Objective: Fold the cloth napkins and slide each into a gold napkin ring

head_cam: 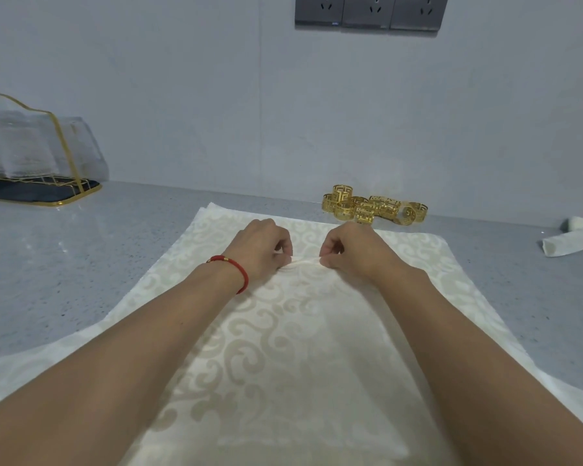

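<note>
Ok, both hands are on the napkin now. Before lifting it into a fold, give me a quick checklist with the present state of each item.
1. Left hand pinches the top napkin near its middle: ok.
2. Right hand pinches the same raised crease, close beside the left: ok.
3. Only one layer pinched: cannot tell; more cloth edges show beneath at the far left corner, so it lies on a stack.
4. Napkin lies flat apart from the pinched ridge: ok.
5. Gold napkin rings lie in a pile just beyond the far edge of the cloth, right of centre: ok.
6. Finished rolled napkin sits apart at the far right of the countertop, off the cloth: ok.
</note>
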Tool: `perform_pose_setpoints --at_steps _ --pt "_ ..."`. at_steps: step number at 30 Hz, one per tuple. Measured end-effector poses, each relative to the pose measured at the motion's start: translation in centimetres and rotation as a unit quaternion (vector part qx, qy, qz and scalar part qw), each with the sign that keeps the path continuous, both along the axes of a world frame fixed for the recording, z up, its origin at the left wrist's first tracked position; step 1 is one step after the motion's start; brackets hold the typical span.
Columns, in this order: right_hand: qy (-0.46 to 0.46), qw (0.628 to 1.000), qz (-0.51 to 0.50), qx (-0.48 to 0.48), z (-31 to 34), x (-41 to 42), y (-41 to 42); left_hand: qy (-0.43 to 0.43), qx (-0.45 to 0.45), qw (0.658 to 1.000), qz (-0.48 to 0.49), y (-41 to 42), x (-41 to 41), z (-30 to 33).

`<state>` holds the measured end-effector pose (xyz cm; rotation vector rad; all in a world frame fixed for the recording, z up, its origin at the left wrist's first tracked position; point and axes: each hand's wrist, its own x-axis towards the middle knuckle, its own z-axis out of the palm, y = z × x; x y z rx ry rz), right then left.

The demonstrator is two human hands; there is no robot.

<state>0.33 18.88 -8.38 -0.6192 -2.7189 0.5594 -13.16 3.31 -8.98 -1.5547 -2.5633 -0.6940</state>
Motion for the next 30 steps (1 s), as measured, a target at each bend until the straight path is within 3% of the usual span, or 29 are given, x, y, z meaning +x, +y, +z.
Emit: perform_pose_setpoints --at_steps 8,13,15,17,20,23,30 --pt "-0.069 0.979 0.005 0.194 1.3 0.5 -2.1 0.127 -0.110 0.984 -0.064 -0.4 0.4 1.7" --pt "-0.094 0.966 0.025 0.241 1.6 1.5 -3.3 0.202 -0.179 0.955 -0.123 -0.6 1.1 2.6" --pt "-0.097 0.969 0.032 0.227 1.4 2.1 -3.3 0.189 -0.192 0.954 -0.131 -1.0 1.4 2.7" --pt "-0.072 0.981 0.028 0.179 1.1 2.9 -3.2 0.136 -0.167 0.970 -0.110 -1.6 1.3 2.3" --pt "0.032 0.996 0.002 0.082 -0.3 3.7 -2.8 0.041 -0.050 0.997 -0.037 -2.3 1.4 1.0" --pt "0.114 0.993 -0.038 0.005 -1.8 3.7 -2.3 -0.018 0.054 0.998 0.026 -2.5 1.9 -0.8" --pt "0.037 0.992 -0.009 0.118 -1.8 3.8 -1.9 0.067 0.054 0.996 0.011 -2.6 2.1 -2.0"
